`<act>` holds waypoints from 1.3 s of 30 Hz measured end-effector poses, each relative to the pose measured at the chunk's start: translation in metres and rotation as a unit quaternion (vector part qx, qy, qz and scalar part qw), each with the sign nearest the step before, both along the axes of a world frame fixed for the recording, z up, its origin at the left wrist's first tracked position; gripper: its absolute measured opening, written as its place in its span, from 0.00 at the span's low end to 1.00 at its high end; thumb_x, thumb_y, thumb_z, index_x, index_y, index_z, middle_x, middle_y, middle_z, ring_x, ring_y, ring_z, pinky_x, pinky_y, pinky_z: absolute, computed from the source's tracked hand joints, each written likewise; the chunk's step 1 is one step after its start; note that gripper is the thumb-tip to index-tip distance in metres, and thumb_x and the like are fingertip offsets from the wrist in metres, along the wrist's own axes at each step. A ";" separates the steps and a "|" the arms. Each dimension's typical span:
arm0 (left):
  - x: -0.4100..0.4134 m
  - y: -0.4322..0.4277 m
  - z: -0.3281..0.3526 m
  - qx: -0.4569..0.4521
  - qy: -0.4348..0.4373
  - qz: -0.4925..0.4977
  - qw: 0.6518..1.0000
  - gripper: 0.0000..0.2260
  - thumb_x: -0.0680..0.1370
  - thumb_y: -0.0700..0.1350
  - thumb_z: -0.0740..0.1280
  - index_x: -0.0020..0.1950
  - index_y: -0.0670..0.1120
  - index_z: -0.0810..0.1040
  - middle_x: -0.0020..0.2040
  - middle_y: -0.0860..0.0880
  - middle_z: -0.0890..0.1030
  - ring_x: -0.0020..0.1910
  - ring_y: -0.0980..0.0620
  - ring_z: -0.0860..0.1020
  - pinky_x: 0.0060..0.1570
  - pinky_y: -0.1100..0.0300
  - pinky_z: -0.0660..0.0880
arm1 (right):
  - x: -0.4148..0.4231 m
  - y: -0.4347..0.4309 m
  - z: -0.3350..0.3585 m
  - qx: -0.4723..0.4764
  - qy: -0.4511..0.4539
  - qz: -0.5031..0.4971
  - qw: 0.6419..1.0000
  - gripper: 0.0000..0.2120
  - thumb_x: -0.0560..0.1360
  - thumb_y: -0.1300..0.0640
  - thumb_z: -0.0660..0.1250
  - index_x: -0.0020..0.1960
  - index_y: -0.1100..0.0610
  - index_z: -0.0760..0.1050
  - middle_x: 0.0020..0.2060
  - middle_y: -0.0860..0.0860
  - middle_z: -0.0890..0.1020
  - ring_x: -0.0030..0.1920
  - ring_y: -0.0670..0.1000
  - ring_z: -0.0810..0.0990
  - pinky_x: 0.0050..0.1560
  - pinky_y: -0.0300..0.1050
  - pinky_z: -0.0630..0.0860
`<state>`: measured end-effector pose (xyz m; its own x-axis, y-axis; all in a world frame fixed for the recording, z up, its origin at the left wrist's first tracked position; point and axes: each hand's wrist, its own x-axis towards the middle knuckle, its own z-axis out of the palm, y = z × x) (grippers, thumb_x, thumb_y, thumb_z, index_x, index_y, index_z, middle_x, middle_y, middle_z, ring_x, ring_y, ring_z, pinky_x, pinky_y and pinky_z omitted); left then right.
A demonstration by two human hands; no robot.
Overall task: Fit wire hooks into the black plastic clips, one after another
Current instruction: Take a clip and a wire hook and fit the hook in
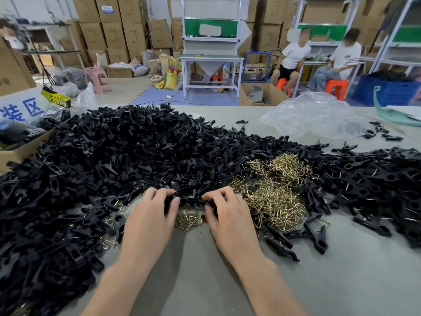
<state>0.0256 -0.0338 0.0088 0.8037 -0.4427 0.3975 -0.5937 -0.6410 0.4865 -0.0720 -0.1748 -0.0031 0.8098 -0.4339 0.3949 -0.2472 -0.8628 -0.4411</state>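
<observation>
Along the near edge of the black clips (114,156) pile, left hand (151,215) and right hand (229,215) each pinch a clip; wire hooks (273,195) heaped just right, bare table (205,281) open round the forearms

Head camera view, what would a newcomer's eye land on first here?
First, the huge heap of black plastic clips covering the left and middle of the table. Next, the brassy pile of wire hooks just right of centre. In front, the person's left grip and right grip each curl round a black clip piece.
</observation>
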 end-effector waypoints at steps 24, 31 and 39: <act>-0.004 -0.005 -0.003 -0.109 0.009 -0.062 0.992 0.17 0.79 0.58 0.59 0.62 0.53 0.78 0.51 0.60 0.74 0.49 0.65 0.75 0.40 0.59 0.72 | 0.004 0.002 -0.006 -0.017 -0.049 0.026 0.998 0.16 0.83 0.53 0.60 0.70 0.49 0.74 0.63 0.47 0.77 0.62 0.50 0.74 0.65 0.48 0.71; -0.009 -0.010 -0.002 -0.145 0.029 -0.132 0.980 0.16 0.79 0.58 0.59 0.63 0.56 0.77 0.55 0.65 0.76 0.55 0.66 0.76 0.48 0.67 0.72 | 0.005 0.008 -0.001 0.037 -0.061 0.107 0.992 0.24 0.85 0.49 0.55 0.80 0.49 0.60 0.69 0.43 0.73 0.68 0.43 0.69 0.71 0.40 0.64; -0.018 -0.011 0.005 -0.201 0.079 -0.178 0.960 0.10 0.79 0.58 0.59 0.59 0.64 0.75 0.52 0.66 0.81 0.52 0.63 0.80 0.47 0.74 0.72 | 0.007 0.003 0.001 0.177 -0.143 0.112 0.967 0.17 0.82 0.49 0.64 0.70 0.40 0.70 0.61 0.36 0.76 0.63 0.39 0.74 0.62 0.34 0.71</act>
